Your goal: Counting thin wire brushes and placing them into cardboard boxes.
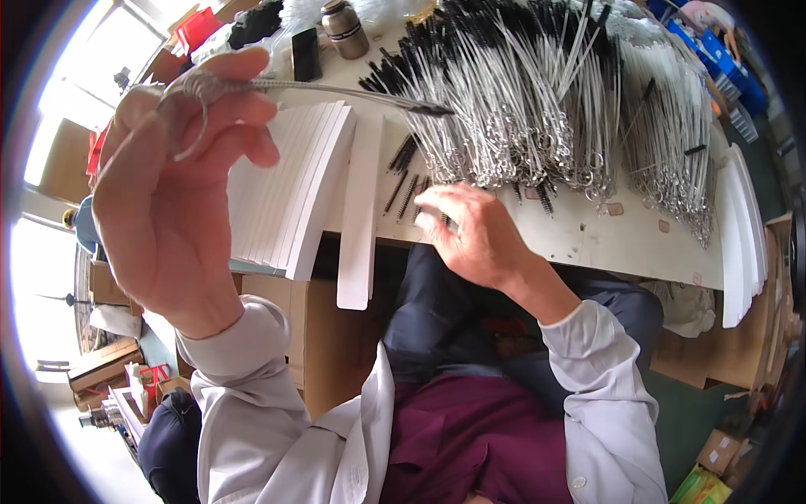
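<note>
Raised at the left, my left hand (172, 193) is closed around the looped ends of a small bundle of thin wire-handled brushes (336, 89). Their shafts point right, with a dark tip beyond the fingers. My right hand (478, 231) is lower, at the table's near edge, fingers curled together beside short black bristle brushes (407, 195). Whatever it may pinch is hidden. Behind it lies a big heap of wire-handled brushes (520, 101), black bristles away from me and ring ends toward me. To its right is a pile with pale bristles (672, 126).
Long white cartons (290, 189) lie in a row on the table (579, 239) at the left, with a single white carton (361, 210) overhanging the edge. A phone (306, 55) and a metal flask (342, 30) stand behind them. More white strips (743, 227) overhang at the right.
</note>
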